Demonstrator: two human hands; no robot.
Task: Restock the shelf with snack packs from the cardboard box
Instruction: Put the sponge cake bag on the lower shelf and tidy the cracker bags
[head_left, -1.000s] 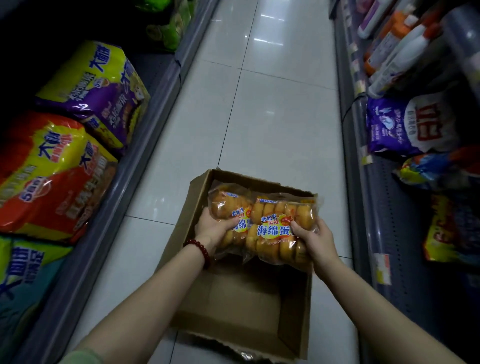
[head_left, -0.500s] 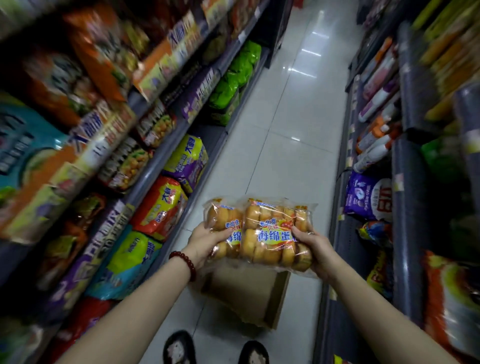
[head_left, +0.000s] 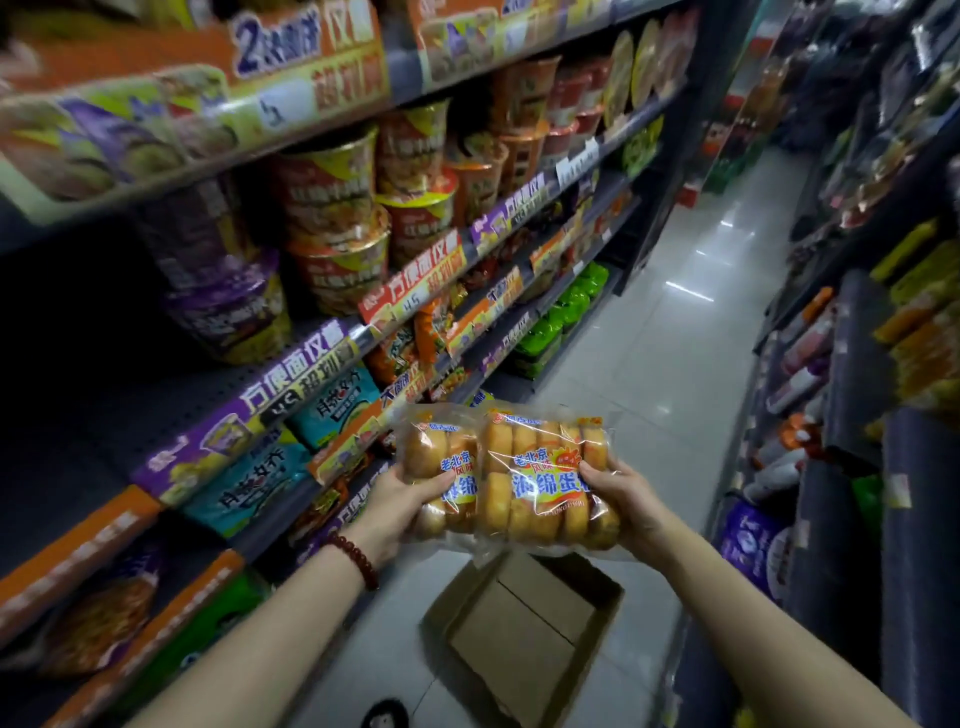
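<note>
Two clear snack packs (head_left: 524, 478) of golden sponge cakes, with blue and orange labels, are held side by side in the air over the aisle. My left hand (head_left: 402, 501) grips the left pack from its left side and underneath. My right hand (head_left: 621, 501) grips the right pack's right end, thumb on top. Below them the brown cardboard box (head_left: 524, 639) stands open on the floor, and its visible inside is bare. The shelf (head_left: 311, 358) rises on the left, and a dark gap shows on the level beside the purple noodle bowls.
The left shelving holds noodle cups (head_left: 337, 208), noodle bags and green packs (head_left: 550, 327) further down. A second shelving unit (head_left: 852, 364) with bottles and bags lines the right. The pale tiled floor (head_left: 675, 332) runs between them. A shoe tip (head_left: 384, 714) shows at the bottom.
Both hands have lifted the two packs up out of the box to chest height. My view has swung up from the floor to the left shelves.
</note>
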